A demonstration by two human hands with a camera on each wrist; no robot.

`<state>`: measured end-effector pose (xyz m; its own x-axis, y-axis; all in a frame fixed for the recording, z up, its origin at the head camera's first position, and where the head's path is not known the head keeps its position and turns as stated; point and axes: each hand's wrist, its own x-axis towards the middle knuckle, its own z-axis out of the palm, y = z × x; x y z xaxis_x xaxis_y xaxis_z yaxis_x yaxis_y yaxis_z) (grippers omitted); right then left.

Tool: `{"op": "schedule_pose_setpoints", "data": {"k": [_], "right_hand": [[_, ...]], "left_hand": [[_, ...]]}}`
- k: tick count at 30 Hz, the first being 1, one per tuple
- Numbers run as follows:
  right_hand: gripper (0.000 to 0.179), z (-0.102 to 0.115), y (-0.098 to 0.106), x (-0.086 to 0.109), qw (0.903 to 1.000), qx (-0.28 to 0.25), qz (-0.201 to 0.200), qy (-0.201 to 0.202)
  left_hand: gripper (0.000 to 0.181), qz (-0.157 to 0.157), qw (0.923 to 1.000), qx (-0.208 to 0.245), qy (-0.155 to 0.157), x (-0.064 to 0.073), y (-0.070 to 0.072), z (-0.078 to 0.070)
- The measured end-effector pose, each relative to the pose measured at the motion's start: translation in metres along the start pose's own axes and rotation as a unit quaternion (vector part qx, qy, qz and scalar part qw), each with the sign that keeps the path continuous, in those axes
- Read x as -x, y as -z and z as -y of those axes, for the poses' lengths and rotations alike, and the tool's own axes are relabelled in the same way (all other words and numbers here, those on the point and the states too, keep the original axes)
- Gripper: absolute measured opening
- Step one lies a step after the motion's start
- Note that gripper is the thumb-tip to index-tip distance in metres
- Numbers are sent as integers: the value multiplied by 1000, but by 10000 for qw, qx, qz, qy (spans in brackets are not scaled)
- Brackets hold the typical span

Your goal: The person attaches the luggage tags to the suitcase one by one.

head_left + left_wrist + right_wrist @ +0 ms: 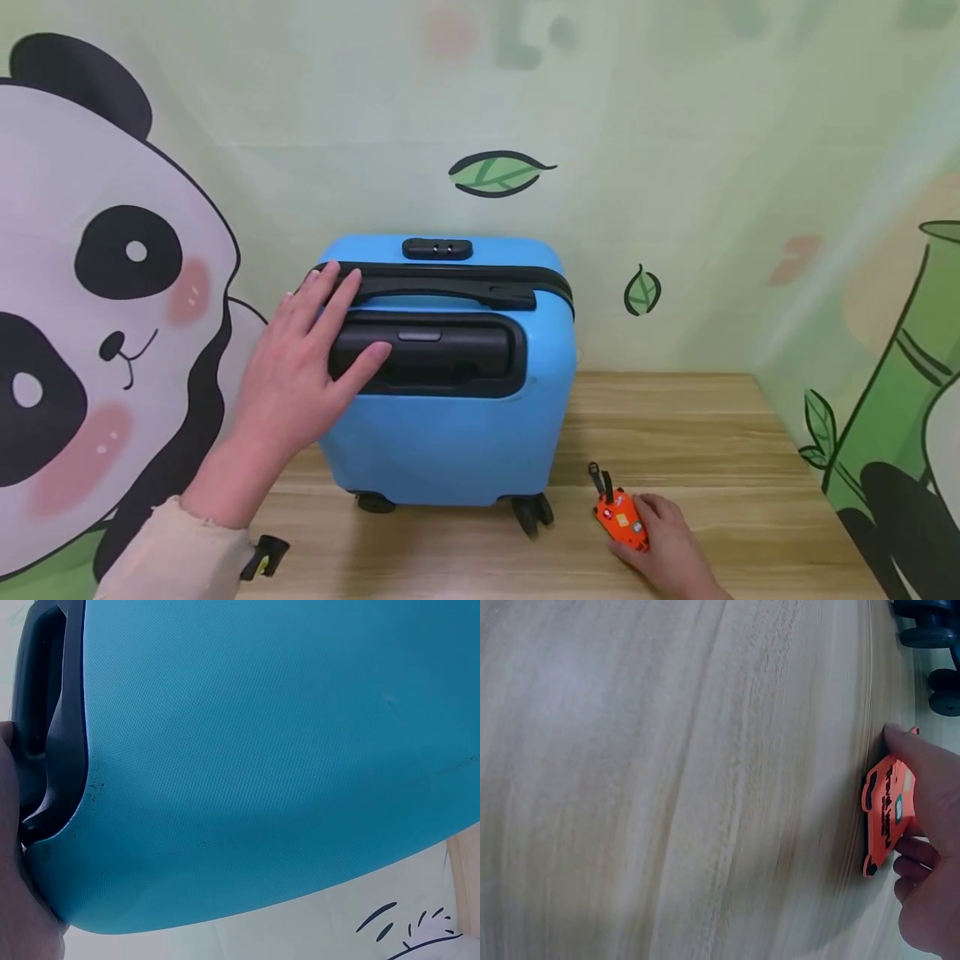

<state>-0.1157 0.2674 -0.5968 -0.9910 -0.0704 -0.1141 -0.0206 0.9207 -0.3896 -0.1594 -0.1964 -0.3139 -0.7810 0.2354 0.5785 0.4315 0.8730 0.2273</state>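
A blue hard-shell suitcase (442,450) stands upright on its wheels. Its black carry handle (450,289) and the black recessed panel (427,350) face the head camera. My left hand (300,358) rests on the suitcase's upper left corner, fingers straight and spread, fingertips by the handle's left end. In the left wrist view the blue shell (262,750) fills most of the picture. Low at the right, my right hand (671,542) pinches an orange luggage tag (621,520) between thumb and fingers. The tag's black strap (600,479) points away from the hand.
The suitcase stands on a wood-grain tabletop (675,417). Behind it hangs a green backdrop (675,125) printed with pandas, leaves and bamboo. A black wheel (530,512) sticks out at the suitcase's lower right. A small combination lock (437,248) sits on its top.
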Motion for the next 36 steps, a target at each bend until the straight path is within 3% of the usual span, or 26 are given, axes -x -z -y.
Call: {"op": "schedule_pose_setpoints", "data": {"k": [5,12,18,23,29,31,36], "right_hand": [[82,-2,1,1,9999,-90,-81,100],[79,-2,5,-2,9998,-119,114,77],[67,-2,11,-2,9959,-899,-42,66],[56,-2,17,-2,9821,-1871,-78,-227],[53,4,31,-4,9527,-2894,213,-906],[53,7,39,-4,9435,-3179,256,-903],[59,17,64,-2,9316,-3536,323,-778]], "left_hand": [[79,3,10000,-13,1,0,1,-1],[80,25,10000,-23,16,0,0,-1],[79,-25,10000,1,-6,0,0,0],[79,-17,10000,-25,-14,0,0,0],[79,-12,10000,-18,-18,-1,1,0],[79,-31,10000,-12,-30,0,1,0],[80,-36,10000,-34,-31,0,0,0]]}}
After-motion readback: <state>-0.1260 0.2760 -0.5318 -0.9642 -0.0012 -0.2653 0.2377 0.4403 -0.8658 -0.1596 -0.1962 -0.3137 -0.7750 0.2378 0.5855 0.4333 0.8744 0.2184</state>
